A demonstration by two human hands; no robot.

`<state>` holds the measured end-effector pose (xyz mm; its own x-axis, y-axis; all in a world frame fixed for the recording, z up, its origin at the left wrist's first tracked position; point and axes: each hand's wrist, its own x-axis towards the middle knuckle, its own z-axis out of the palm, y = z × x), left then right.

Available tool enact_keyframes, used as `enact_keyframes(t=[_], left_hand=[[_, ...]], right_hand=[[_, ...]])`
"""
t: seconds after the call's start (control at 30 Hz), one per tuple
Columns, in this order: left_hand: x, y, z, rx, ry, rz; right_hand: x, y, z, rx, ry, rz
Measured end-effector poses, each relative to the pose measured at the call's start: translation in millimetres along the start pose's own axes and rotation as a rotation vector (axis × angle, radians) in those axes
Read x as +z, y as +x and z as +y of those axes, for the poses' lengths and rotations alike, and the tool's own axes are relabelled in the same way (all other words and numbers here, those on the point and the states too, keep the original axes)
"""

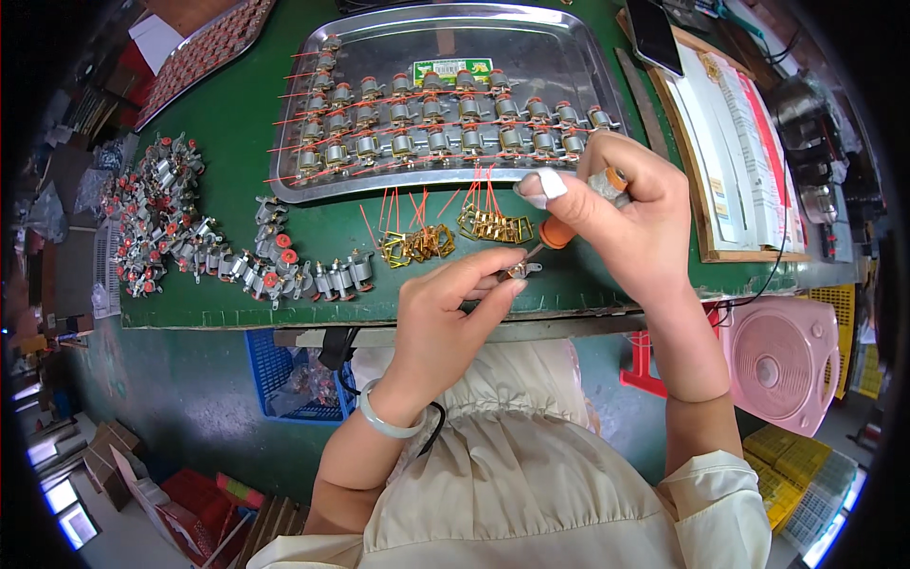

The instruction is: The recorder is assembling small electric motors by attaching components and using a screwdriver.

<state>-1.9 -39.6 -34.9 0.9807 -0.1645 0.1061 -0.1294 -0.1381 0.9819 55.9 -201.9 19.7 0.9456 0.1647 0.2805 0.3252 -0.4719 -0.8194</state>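
Observation:
Low over the near table edge, my left hand [450,308] is closed, pinching a small metal part [519,272] between thumb and fingertips; the fingers hide much of it. My right hand [630,213] grips a screwdriver-like tool [557,232] with an orange handle, its thin shaft pointing down at that part. White tape wraps the right thumb. Just beyond my left hand lie two bunches of brass frames [417,245] with thin red wires. Behind them, a metal tray [379,43] holds rows of silver cylindrical parts [436,140] with red wires.
A heap of silver parts with red discs [152,218] spreads over the green table [218,308] at left. Another filled tray [204,62] stands far left. At right are a framed board with papers [730,142] and a phone [654,36]. A pink fan [782,365] stands below.

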Motion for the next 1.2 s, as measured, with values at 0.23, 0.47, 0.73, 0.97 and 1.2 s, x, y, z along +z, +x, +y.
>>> enact_keyframes(t=[0.23,0.47,0.73,0.97,1.2], left_hand=[[-0.3,-0.5,-1.3,0.008,-0.418,0.049],[-1.7,6.0,3.0,0.142,-0.557,0.107],[-2.4,3.7,-1.3,0.295,-0.548,0.135],[0.0,4.7,6.8,0.135,-0.63,0.106],[-0.4,3.2,4.5,0.141,-0.506,0.142]], right_hand=[[-0.8,-18.1,-16.3,0.126,0.808,0.146],[-7.1,-33.4,-17.3,0.076,0.142,-0.275],[-14.4,-17.3,-28.4,-0.118,-0.019,-0.402],[-21.0,3.3,-35.7,-0.243,-0.2,-0.464],[-25.3,12.9,-46.9,-0.328,-0.422,-0.479]])
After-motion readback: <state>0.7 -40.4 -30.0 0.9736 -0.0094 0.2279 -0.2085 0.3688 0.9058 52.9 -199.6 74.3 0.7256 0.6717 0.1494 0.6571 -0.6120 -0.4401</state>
